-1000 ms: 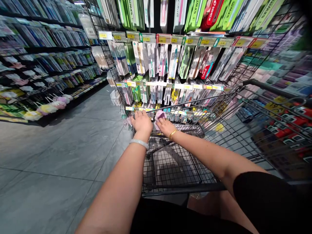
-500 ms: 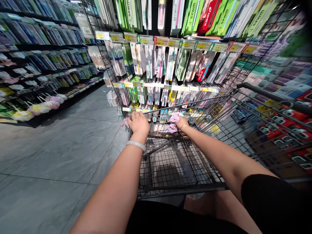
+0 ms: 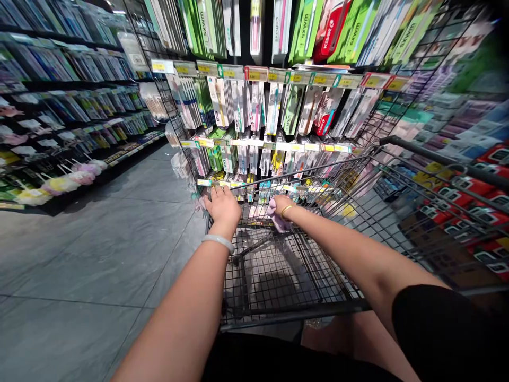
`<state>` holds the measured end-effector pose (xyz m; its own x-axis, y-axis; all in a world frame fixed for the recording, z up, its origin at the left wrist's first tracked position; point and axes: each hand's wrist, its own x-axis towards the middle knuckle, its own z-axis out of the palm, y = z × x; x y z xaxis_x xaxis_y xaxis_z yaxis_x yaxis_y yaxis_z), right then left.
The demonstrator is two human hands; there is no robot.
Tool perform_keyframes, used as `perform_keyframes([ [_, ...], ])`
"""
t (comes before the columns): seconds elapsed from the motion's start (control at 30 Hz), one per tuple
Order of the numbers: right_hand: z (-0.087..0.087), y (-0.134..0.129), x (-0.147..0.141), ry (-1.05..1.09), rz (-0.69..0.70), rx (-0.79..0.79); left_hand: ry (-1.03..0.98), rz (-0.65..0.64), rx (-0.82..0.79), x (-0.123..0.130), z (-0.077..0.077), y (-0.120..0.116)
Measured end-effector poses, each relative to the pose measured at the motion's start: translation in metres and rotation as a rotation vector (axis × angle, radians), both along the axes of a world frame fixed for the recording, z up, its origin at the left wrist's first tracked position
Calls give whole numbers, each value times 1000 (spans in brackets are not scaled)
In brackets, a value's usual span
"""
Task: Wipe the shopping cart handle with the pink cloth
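My left hand (image 3: 223,207) lies over the front left corner of a black wire shopping cart (image 3: 294,309), palm down with its fingers stretched out. Around that wrist is a pale bangle (image 3: 218,242). My right hand (image 3: 283,204) is closed on a lilac cloth (image 3: 280,220), which bunches at the fingers and hangs down at the cart's front end. A thin gold bracelet (image 3: 285,211) circles the right wrist. Through the cart's wire bottom I see the floor. My right fingertips are partly hidden by the cloth.
Ahead stands a rack of packaged toothbrushes (image 3: 272,109) with price-label strips. To the left, grey tiled floor (image 3: 99,244) leads to a long stocked shelf (image 3: 75,101). Red and black packs (image 3: 465,196) are stacked on the right, beyond the cart's side.
My right hand has moved slightly down and left, and the lilac cloth now hangs lower. The left hand stays on the cart's corner. The view has shifted slightly.
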<state>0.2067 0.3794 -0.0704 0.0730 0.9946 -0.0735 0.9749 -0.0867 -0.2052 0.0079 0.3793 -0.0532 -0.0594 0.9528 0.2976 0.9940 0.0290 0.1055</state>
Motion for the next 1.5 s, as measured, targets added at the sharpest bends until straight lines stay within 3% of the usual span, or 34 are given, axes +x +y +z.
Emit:
perform_keyframes([
  [0.1, 27, -11, -11, 18, 99, 84, -23, 5, -9, 1, 0, 0],
  [0.23, 55, -14, -39, -23, 341, 422, -50, -1, 8, 2, 2, -3],
  [0.3, 55, -8, -55, -101, 444, 475, -52, -8, 15, 3, 3, -5],
  [0.47, 44, 22, -79, -205, 454, 313, -82, -38, -18, 3, 4, -7],
  [0.53, 45, 31, -73, -222, 480, 295, -86, -37, -28, 3, 3, -7],
  [0.63, 50, 32, -40, -256, 486, 244, -94, -37, -52, 3, 0, -7],
  [0.77, 55, 28, 15, -318, 303, 271, -151, -55, -63, 5, -3, -5],
  [0.83, 56, 30, 20, -341, 228, 274, -162, -54, -81, 5, -2, -4],
  [0.93, 50, 32, -14, -335, 260, 262, -132, -37, -108, 5, 1, -5],
  [1.07, 39, 44, -84, -247, 486, 260, -83, -17, -107, 4, 2, -10],
  [1.13, 39, 50, -97, -229, 533, 256, -80, -15, -92, 4, 2, -11],
  [1.2, 42, 51, -87, -266, 529, 248, -84, -22, -84, 3, 2, -11],
  [1.3, 49, 45, -34, -352, 480, 242, -86, -38, -109, 2, 4, -11],
  [1.4, 55, 39, 27, -366, 330, 298, -92, -43, -131, 1, 6, -11],
  [1.5, 55, 35, 52, -346, 216, 339, -101, -40, -123, 1, 6, -10],
])
